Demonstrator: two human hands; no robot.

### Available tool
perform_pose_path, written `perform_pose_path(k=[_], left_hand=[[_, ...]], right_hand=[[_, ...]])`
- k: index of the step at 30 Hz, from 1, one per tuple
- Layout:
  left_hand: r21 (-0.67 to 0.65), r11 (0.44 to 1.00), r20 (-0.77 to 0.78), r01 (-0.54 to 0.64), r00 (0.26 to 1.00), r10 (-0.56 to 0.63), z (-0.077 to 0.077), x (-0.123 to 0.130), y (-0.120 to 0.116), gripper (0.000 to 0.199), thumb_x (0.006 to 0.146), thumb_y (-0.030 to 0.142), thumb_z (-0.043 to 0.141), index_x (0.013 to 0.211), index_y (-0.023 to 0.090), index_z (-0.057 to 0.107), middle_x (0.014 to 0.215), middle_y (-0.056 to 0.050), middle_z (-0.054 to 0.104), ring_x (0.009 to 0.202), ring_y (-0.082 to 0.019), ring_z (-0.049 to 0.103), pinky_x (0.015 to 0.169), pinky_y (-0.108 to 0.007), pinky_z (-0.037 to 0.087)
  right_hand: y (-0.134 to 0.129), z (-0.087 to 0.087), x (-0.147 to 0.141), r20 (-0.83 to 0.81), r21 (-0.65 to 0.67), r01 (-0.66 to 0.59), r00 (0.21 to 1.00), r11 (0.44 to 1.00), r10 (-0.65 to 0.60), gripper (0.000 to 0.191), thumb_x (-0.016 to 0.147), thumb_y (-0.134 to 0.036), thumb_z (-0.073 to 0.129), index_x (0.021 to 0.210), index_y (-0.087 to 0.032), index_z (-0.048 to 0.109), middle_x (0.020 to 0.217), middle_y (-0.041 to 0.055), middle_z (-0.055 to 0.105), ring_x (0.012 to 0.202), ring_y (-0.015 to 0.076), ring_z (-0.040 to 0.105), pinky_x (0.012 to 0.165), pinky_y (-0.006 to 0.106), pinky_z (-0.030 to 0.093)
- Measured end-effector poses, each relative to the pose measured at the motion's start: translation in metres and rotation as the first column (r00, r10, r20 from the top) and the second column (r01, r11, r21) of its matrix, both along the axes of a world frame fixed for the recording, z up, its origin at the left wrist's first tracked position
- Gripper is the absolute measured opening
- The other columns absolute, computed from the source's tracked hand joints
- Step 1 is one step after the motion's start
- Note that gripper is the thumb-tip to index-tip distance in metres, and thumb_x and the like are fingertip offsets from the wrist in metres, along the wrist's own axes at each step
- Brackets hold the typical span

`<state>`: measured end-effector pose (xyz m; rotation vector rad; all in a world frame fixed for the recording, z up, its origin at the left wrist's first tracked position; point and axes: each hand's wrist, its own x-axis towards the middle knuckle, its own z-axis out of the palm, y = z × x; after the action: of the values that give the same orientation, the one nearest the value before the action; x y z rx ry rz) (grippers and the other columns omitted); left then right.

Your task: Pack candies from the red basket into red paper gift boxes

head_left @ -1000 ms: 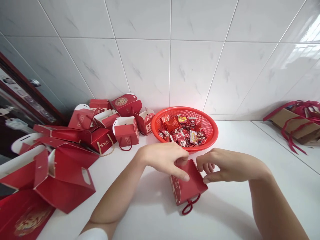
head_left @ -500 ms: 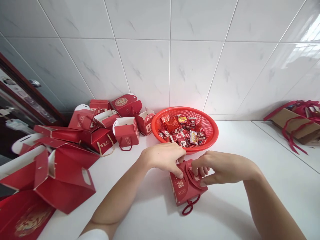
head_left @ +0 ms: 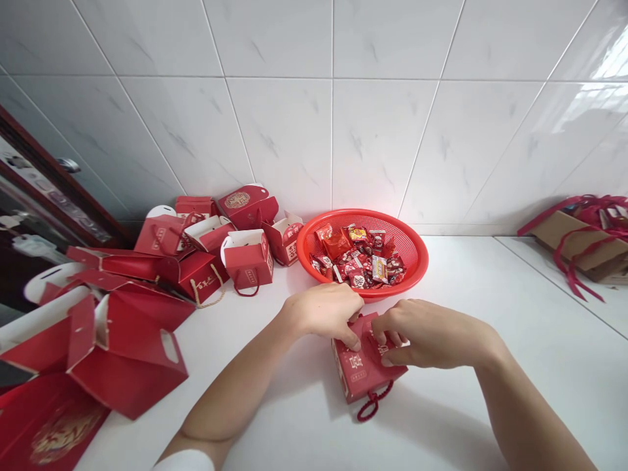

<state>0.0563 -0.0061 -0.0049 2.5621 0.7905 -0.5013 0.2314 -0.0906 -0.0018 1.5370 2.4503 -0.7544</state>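
A small red paper gift box (head_left: 366, 373) with pale lettering lies on the white counter, a dark red cord loop sticking out at its near end. My left hand (head_left: 328, 311) grips the box's left side, thumb on the top and the other fingers mostly hidden behind its far edge. On the box's rounded top flap, my right hand (head_left: 417, 333) has its fingers curled, thumb and fingertips touching the flap. Just beyond both hands stands a red plastic basket (head_left: 417, 261) with several wrapped candies (head_left: 358, 258) in it.
Several red gift boxes (head_left: 248, 258), some with open tops, crowd the counter's left side. At the far right sits a cardboard box (head_left: 564, 242) with dark red ribbons hanging from it. A tiled wall (head_left: 377, 144) runs along the back.
My right hand has shifted slightly left over the box, and the flap now lies flatter against the top. My left hand has barely moved, keeping its hold.
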Motion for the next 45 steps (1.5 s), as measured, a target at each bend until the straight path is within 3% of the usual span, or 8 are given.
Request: perform_pose_path(k=[7, 18, 21, 23, 28, 31, 36, 45], left_hand=[[-0.054, 0.999, -0.028, 0.006, 1.0, -0.008, -0.001, 0.003, -0.008, 0.04, 0.079, 0.045, 0.075, 0.062, 0.022, 0.047, 0.057, 0.004, 0.053, 0.055, -0.015, 0.049, 0.05, -0.03, 0.029], [-0.093, 0.99, 0.019, 0.108, 0.994, -0.107, -0.002, 0.005, -0.01, 0.042, 0.081, 0.034, 0.066, 0.053, 0.022, 0.038, 0.048, 0.003, 0.044, 0.049, -0.015, 0.044, 0.05, -0.031, 0.028], [-0.084, 0.99, 0.014, 0.117, 0.993, -0.116, -0.002, 0.005, -0.01, 0.043, 0.081, 0.033, 0.065, 0.051, 0.022, 0.036, 0.047, 0.003, 0.043, 0.049, -0.015, 0.043, 0.05, -0.031, 0.028], [-0.08, 0.99, 0.013, 0.113, 0.994, -0.112, -0.002, 0.006, -0.011, 0.044, 0.081, 0.034, 0.065, 0.05, 0.022, 0.035, 0.045, 0.003, 0.041, 0.048, -0.016, 0.042, 0.049, -0.032, 0.028], [-0.07, 0.991, 0.016, 0.117, 0.993, -0.116, -0.002, 0.007, -0.012, 0.046, 0.08, 0.036, 0.066, 0.049, 0.023, 0.034, 0.043, 0.003, 0.038, 0.046, -0.016, 0.04, 0.048, -0.032, 0.026], [-0.081, 0.989, 0.039, 0.126, 0.992, -0.123, -0.003, 0.007, -0.012, 0.047, 0.08, 0.035, 0.065, 0.049, 0.023, 0.031, 0.042, 0.003, 0.036, 0.044, -0.015, 0.038, 0.046, -0.033, 0.025], [-0.114, 0.982, 0.095, 0.149, 0.986, -0.138, -0.004, 0.008, -0.013, 0.044, 0.08, 0.032, 0.062, 0.049, 0.022, 0.033, 0.045, 0.003, 0.042, 0.045, -0.015, 0.04, 0.047, -0.032, 0.028], [-0.129, 0.986, 0.11, 0.108, 0.99, -0.094, 0.007, 0.003, -0.009, 0.035, 0.087, 0.041, 0.066, 0.063, 0.021, 0.05, 0.067, 0.001, 0.066, 0.063, -0.015, 0.057, 0.055, -0.027, 0.037]], right_hand=[[-0.023, -0.001, -0.016, 0.129, 0.174, 0.072, 0.987, 0.982, -0.096, 0.03, 0.088, -0.042, 0.071, 0.071, -0.021, 0.057, 0.065, -0.0006, 0.058, 0.058, 0.0164, 0.049, 0.052, 0.029, 0.025], [-0.042, -0.01, -0.033, 0.297, 0.371, -0.087, 0.954, 0.925, -0.03, 0.019, 0.093, -0.032, 0.069, 0.08, -0.018, 0.065, 0.075, 0.0049, 0.067, 0.06, 0.022, 0.064, 0.048, 0.035, 0.022], [-0.048, -0.023, -0.034, 0.331, 0.446, -0.132, 0.943, 0.886, -0.026, 0.022, 0.088, -0.038, 0.075, 0.085, -0.017, 0.07, 0.08, 0.0074, 0.071, 0.063, 0.0236, 0.067, 0.049, 0.034, 0.029], [-0.053, -0.04, -0.035, 0.341, 0.487, -0.111, 0.937, 0.866, -0.071, 0.047, 0.072, -0.056, 0.085, 0.091, -0.015, 0.073, 0.08, 0.0109, 0.074, 0.065, 0.0273, 0.069, 0.05, 0.034, 0.037], [-0.071, -0.088, -0.036, 0.288, 0.81, -0.124, 0.935, 0.573, -0.205, 0.075, 0.065, -0.065, 0.084, 0.11, -0.006, 0.075, 0.115, 0.0288, 0.074, 0.089, 0.0378, 0.074, 0.067, 0.042, 0.056], [-0.08, -0.095, -0.036, 0.274, 0.861, -0.141, 0.938, 0.49, -0.212, 0.069, 0.079, -0.058, 0.076, 0.116, 0.001, 0.072, 0.118, 0.0309, 0.073, 0.102, 0.0423, 0.072, 0.079, 0.048, 0.059], [-0.085, -0.09, -0.031, 0.277, 0.87, -0.141, 0.933, 0.473, -0.231, 0.05, 0.095, -0.036, 0.06, 0.133, -0.004, 0.064, 0.126, 0.0254, 0.072, 0.106, 0.0384, 0.072, 0.079, 0.046, 0.061], [-0.086, -0.11, -0.008, 0.162, 0.877, -0.031, 0.958, 0.479, -0.235, 0.056, 0.1, -0.045, 0.053, 0.146, -0.012, 0.055, 0.141, 0.0293, 0.061, 0.126, 0.0422, 0.063, 0.091, 0.051, 0.059]])
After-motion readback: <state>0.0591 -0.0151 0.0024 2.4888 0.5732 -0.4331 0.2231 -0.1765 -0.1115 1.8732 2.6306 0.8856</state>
